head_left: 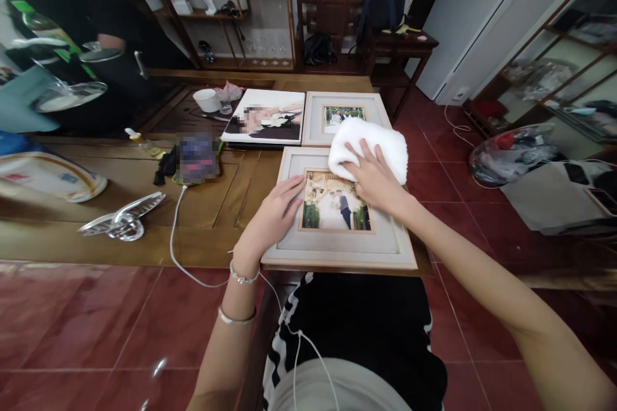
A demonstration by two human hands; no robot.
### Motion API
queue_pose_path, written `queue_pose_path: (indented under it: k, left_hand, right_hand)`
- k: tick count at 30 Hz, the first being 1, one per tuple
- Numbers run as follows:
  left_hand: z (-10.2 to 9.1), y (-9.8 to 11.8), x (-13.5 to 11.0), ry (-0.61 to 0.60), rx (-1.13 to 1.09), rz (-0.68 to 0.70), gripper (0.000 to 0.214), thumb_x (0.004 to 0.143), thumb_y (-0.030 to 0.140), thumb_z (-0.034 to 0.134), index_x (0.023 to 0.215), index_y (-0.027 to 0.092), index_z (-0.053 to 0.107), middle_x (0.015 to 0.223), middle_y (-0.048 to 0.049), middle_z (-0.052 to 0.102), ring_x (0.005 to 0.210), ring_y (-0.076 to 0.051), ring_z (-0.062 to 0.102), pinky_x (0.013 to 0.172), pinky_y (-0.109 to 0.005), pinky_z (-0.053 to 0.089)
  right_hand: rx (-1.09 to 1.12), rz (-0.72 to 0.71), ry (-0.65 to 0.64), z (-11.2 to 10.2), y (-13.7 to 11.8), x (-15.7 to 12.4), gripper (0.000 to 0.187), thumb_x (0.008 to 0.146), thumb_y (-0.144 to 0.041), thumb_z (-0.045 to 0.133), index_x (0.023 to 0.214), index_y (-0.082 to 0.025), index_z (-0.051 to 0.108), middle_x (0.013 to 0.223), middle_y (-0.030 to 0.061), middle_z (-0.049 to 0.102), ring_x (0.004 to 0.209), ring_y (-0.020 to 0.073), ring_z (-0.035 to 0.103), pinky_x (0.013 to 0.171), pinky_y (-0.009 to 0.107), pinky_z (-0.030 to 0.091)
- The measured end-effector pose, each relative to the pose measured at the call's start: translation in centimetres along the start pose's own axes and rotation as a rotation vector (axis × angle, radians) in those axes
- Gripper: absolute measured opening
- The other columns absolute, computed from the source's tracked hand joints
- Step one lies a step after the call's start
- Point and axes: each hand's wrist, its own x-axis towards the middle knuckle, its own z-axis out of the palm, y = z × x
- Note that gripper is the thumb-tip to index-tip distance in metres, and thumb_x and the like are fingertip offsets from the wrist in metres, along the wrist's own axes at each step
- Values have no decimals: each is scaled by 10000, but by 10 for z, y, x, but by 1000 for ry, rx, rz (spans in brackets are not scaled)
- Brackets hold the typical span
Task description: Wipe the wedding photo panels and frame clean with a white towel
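Note:
A framed photo (284,244) with a pale wooden border lies flat at the table's near edge. My left hand (272,215) rests on its left side, fingers stretched toward the picture in the middle. Over the frame's upper right part, my right hand (378,173) presses on a folded white towel (398,148) with spread fingers. The towel hides that corner and part of a second framed photo (315,103) lying just behind. Left of that second frame is a photo album (279,99) with a couple's picture on it.
On the wooden table (226,218) at left are a silver winged ornament (125,218), a blurred phone-like item (197,157) with a white cable, a small bottle (144,144) and a white cup (207,101). A plastic bag (506,154) sits on the floor at right.

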Motion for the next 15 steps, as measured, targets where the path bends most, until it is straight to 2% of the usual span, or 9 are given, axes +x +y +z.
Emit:
queue_pose_path:
  k: [4,9,12,15]
  left_hand:
    - [2,-3,0,12,8,18,406,963,245,403,1338,133,511,1414,-118,497,1334,-210,421,1138,-422,327]
    - [4,-4,0,20,13,27,405,962,243,404,1333,124,515,1409,-123,501,1331,-207,424,1140,-411,326]
    - [3,-2,0,17,7,15,408,957,239,413,1332,113,515,1404,-131,504,1324,-210,432,1137,-410,329]
    - [2,0,0,14,-1,9,408,957,241,410,1335,126,512,1407,-128,501,1324,-214,432,1132,-426,334]
  right_hand:
    - [-12,-84,-92,-1,-14,-13,572,744,2,459,1290,-133,563,1536,140,274,1412,427,121,1107,649,144]
    - [90,-176,-234,-26,-44,-67,576,718,24,460,1250,-145,603,1514,152,319,1398,425,178,1103,633,195]
    - [169,-218,-312,-45,-59,-100,611,693,36,464,1242,-191,608,1520,126,316,1400,409,183,1103,615,231]
    - [228,-242,-342,-54,-71,-122,637,673,30,475,1245,-222,598,1539,100,280,1405,393,177,1103,600,256]
